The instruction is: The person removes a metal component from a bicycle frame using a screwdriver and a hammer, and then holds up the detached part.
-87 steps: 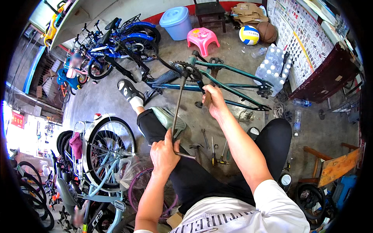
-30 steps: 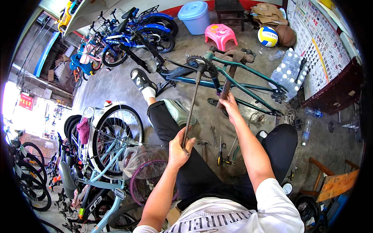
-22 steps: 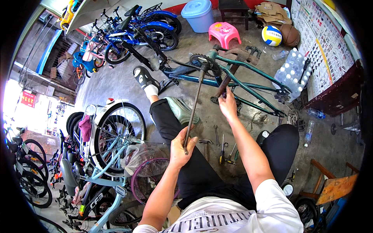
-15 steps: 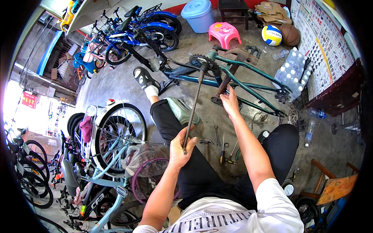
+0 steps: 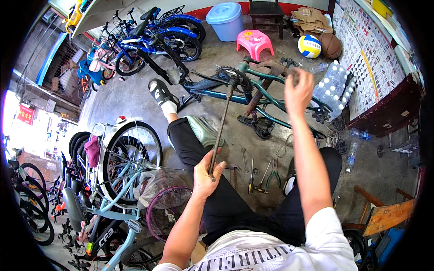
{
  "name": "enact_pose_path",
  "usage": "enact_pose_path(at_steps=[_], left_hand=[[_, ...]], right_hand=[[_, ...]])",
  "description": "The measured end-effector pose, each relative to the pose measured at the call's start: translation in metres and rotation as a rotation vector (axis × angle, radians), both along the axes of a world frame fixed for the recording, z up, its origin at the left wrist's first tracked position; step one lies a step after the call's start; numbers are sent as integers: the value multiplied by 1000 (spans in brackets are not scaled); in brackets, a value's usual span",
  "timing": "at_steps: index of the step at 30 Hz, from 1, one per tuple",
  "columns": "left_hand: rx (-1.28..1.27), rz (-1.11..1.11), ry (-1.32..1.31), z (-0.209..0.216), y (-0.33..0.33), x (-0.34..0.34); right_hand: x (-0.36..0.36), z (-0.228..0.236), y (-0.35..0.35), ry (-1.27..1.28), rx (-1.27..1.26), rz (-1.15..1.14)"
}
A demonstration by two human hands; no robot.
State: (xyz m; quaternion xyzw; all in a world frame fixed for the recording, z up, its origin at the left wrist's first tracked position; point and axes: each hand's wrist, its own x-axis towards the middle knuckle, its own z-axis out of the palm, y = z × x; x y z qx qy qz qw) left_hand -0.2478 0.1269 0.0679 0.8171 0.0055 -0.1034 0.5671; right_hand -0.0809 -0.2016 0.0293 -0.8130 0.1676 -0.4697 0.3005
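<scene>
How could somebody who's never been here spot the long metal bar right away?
Find the green bike frame, then its round toothed wheel. A metal bar slants from there down to the person's left hand. It's long, thin and held, unlike the yellow-and-black screwdriver and green-handled pliers lying on the floor.
</scene>
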Motion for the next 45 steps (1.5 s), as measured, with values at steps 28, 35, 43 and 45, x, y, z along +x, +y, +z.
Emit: enact_pose_path(at_steps=[28,35,43,45], left_hand=[[368,32,-280,-33,-2,4],[442,40,-282,-39,0,-1],[472,38,-344,-52,4,1],[451,48,-313,-58,7,1]], right_hand=[[69,-42,-90,358,853,490],[63,-22,-56,469,621,352],[74,-39,-49,546,461,257],[74,-38,-47,496,538,294]])
